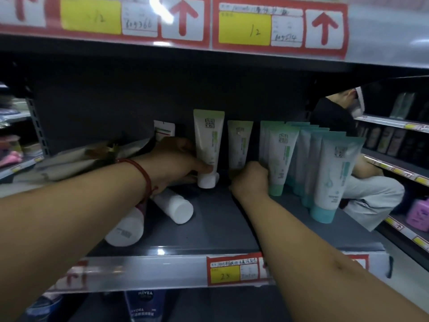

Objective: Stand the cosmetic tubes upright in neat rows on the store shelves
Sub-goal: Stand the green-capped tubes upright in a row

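Our left hand (178, 159) reaches in over the shelf (220, 224) and grips a white tube (209, 145) low on its body. The thumb lies across the front just above the white cap, and the other fingers wrap behind. This tube stands cap-down near the middle of the shelf, leaning slightly. A red cord (141, 175) circles that wrist.

Just to its right stands a second tube (240, 145), set further back and upright. Its base is hidden behind our right hand (251, 177). That hand is curled, knuckles toward us, and sits against the left side of the green-capped row (278, 156). Its fingers are out of sight, so we cannot tell whether they hold a tube or only press against it.

The green-capped row runs front to back, cap-down. Beside it on the right is the teal-capped row (332, 177), also cap-down, and its front tube stands nearest the shelf edge.

Two lying tubes (174, 208) rest on their sides under our left forearm, white caps toward us. One lies closer to the front than the other.

Flat foil packets (76, 161) are piled at the left end of the shelf. A small white card (163, 131) stands behind our left hand. A red and yellow price label (232, 269) sits in the front rail. Past the right end of the shelf a person (371, 189) crouches in the next aisle.
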